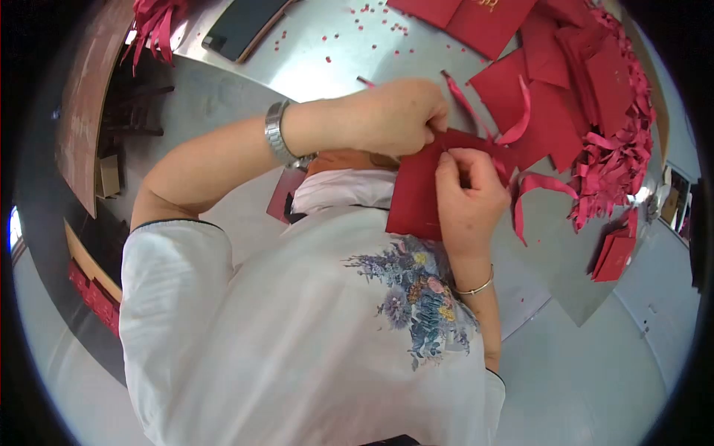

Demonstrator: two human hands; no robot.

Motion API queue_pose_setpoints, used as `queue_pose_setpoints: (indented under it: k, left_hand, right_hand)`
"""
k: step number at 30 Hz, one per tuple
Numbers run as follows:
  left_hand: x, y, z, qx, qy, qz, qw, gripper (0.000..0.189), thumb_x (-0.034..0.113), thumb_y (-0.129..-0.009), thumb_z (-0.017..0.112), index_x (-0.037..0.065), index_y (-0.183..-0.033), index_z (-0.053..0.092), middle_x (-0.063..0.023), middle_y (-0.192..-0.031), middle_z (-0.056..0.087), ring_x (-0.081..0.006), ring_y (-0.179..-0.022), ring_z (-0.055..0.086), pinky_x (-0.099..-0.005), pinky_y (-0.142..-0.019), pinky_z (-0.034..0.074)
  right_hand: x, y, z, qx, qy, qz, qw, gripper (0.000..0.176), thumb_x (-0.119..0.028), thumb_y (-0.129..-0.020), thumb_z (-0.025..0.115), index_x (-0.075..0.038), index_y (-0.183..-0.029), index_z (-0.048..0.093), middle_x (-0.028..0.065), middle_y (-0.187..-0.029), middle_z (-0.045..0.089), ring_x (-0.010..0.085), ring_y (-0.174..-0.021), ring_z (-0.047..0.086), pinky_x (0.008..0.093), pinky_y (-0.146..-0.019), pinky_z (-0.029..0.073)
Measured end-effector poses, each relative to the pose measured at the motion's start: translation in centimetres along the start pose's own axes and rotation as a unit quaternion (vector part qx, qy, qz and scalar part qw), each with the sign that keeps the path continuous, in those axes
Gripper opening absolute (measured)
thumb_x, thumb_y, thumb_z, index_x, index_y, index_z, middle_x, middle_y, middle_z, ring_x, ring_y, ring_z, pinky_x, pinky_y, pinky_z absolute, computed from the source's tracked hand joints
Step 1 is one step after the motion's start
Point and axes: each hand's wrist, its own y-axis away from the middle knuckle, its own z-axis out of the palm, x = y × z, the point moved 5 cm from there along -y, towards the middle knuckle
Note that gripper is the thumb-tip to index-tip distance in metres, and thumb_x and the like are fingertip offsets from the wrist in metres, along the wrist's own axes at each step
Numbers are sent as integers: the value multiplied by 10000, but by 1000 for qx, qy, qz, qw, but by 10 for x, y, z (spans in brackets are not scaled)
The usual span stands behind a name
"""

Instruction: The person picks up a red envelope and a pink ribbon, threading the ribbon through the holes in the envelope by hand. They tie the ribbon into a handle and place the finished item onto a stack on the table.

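A red paper gift bag [413, 195] is held close in front of my body at the table's edge. My left hand [401, 115], with a metal watch on its wrist, is closed at the bag's upper edge. Its fingertips pinch what looks like a thin end of red ribbon. My right hand [476, 195], wearing a bangle, lies over the bag with thumb and forefinger pinched together at the same edge, close to my left fingertips. A loose red ribbon [525, 111] curls up behind the bag. The exact hold of the fingertips is partly hidden.
Flat red bags [535, 97] overlap at the right, beside a heap of red ribbon loops [621, 160]. Small red paper dots [364, 26] are scattered over the metal tabletop [316, 63]. A dark phone [242, 30] lies at the back left, near more ribbons [158, 30].
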Motion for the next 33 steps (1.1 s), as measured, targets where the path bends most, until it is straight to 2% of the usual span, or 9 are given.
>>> queue_pose_setpoints:
  k: [3,8,9,18,21,26,28,30,33]
  left_hand:
    - [2,6,-1,54,-6,16,998,77,-14,-722,608,-5,-769,548,-155,-797,571,-305,-738,564,-374,-648,456]
    - [0,3,-1,61,-7,42,997,88,-1,-696,660,3,-759,599,-167,-825,609,-338,-812,594,-386,-715,490]
    - [0,3,-1,69,-29,65,995,113,-18,-681,673,-3,-762,596,-159,-826,610,-337,-810,593,-385,-715,495]
    - [3,5,-1,90,9,68,994,71,-28,-697,654,-19,-738,597,-195,-838,611,-373,-821,598,-417,-729,499]
    - [2,5,-1,98,-7,82,992,103,-35,-685,668,-17,-747,588,-158,-832,609,-323,-798,605,-366,-711,505]
    - [1,6,0,98,-13,83,992,100,-29,-688,670,-18,-742,587,-155,-828,607,-321,-792,605,-365,-702,503]
    - [3,6,-2,98,-13,82,992,99,-27,-690,670,-18,-741,586,-153,-827,607,-320,-790,606,-366,-700,501]
    - [3,6,-2,97,-22,75,992,100,-27,-690,670,-18,-745,586,-155,-824,606,-318,-786,606,-367,-693,499]
    - [5,6,-2,100,-14,94,990,109,-22,-689,676,-18,-749,585,-158,-821,604,-319,-778,606,-368,-691,499]
  right_hand:
    - [-6,-3,1,-26,77,-63,995,39,-85,-800,621,-57,-810,596,141,-734,618,333,-663,615,422,-579,493]
    - [-18,-2,15,-5,280,-251,927,153,-132,-794,587,-111,-700,467,58,-607,511,232,-540,565,363,-479,481]
    - [-20,-3,15,-22,272,-199,941,146,-96,-758,620,-75,-693,490,125,-629,542,300,-587,587,422,-515,479]
    - [1,-13,8,-7,-10,4,1000,116,-102,-788,624,-43,-737,539,135,-603,589,310,-571,620,416,-524,501]
    - [-18,-3,14,-13,230,-153,961,106,-117,-792,629,-32,-768,569,148,-647,622,309,-595,637,422,-539,510]
    - [-5,-8,13,10,197,-87,977,109,-123,-791,632,-25,-777,587,146,-663,635,296,-593,645,421,-544,513]
    - [5,-15,10,-43,-22,50,998,113,-125,-789,630,-25,-757,590,149,-669,635,311,-596,641,430,-550,511]
    - [11,-13,15,-34,-21,53,998,119,-126,-787,634,-11,-763,617,155,-677,648,294,-611,658,404,-559,518]
    - [-2,-9,17,0,185,-73,980,123,-121,-783,640,1,-797,644,159,-690,662,252,-608,668,366,-553,518]
